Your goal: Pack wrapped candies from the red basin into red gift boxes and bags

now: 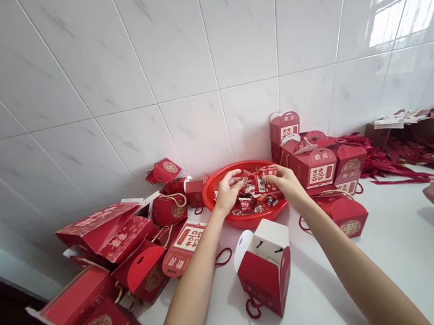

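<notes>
Both arms outstretched, left grip (227, 191) and right grip (287, 182) curled, pinching.

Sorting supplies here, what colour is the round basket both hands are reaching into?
Red; the basket shows best in the head view.

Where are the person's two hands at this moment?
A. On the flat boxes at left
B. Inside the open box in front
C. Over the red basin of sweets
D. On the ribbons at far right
C: the left hand and right hand both reach into the red basin, fingers among the sweets; the open box stands untouched nearer the camera.
</notes>
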Demonstrator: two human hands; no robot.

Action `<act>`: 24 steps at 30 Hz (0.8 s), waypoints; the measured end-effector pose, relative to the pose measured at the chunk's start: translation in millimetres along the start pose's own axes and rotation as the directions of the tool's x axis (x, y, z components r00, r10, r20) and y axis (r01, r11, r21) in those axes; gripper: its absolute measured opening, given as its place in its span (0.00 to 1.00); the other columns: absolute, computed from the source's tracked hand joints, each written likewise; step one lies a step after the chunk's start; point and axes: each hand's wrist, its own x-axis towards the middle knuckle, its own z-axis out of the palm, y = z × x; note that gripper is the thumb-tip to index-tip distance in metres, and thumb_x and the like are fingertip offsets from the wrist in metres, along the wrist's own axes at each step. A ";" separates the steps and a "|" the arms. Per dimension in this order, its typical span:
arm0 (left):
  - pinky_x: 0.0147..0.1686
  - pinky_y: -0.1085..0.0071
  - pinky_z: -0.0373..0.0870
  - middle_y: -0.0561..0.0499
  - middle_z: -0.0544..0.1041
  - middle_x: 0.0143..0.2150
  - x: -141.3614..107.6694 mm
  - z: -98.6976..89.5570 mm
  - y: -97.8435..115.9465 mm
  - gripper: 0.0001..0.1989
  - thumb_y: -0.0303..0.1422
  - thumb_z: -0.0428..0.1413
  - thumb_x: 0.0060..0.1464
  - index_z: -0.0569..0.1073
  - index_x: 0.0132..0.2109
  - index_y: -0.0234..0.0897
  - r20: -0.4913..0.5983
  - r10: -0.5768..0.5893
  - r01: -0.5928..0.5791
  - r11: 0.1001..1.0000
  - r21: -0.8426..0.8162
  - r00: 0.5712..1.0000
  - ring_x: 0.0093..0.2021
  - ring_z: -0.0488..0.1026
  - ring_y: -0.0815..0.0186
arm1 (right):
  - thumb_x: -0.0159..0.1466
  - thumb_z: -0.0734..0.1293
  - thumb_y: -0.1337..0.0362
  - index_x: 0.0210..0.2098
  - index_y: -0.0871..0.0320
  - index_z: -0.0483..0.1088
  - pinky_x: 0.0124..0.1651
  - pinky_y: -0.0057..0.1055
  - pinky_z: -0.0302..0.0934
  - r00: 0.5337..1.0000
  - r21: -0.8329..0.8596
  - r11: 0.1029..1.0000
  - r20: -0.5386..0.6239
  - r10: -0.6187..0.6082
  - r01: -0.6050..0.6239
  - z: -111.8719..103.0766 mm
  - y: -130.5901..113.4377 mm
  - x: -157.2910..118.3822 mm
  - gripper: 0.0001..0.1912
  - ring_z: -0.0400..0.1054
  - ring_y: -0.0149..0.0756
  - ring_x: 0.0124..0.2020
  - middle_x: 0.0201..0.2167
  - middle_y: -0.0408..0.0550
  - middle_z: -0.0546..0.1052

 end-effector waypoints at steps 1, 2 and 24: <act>0.50 0.67 0.75 0.41 0.79 0.52 -4.5 -0.9 2.4 0.17 0.24 0.56 0.56 0.71 0.53 0.31 0.027 0.018 -0.017 1.000 -0.023 0.999 0.50 0.77 0.62 | 0.50 0.72 0.57 0.37 0.57 0.74 0.39 0.38 0.71 1.000 -0.001 1.000 0.021 -0.003 0.003 0.1 -8.0 -3.2 0.16 0.75 0.42 0.35 0.35 0.49 0.81; 0.50 0.67 0.75 0.42 0.80 0.50 -9.9 -2.0 5.4 0.17 0.25 0.57 0.55 0.71 0.52 0.31 0.061 0.037 -0.034 0.999 -0.041 0.997 0.48 0.78 0.62 | 0.50 0.72 0.57 0.37 0.57 0.74 0.39 0.37 0.71 0.999 -0.005 1.000 0.048 -0.005 0.005 -0.1 -16.5 -6.8 0.16 0.75 0.42 0.35 0.36 0.49 0.81; 0.26 0.70 0.57 0.51 0.71 0.25 -98.2 -32.3 86.1 0.18 0.42 0.50 0.61 0.74 0.29 0.36 0.585 -0.355 -0.222 0.686 0.693 0.729 0.26 0.67 0.66 | 0.61 0.68 0.65 0.43 0.57 0.75 0.31 0.30 0.61 0.878 -0.424 0.848 0.468 -0.097 0.320 4.0 -98.7 -65.5 0.11 0.68 0.33 0.30 0.34 0.44 0.77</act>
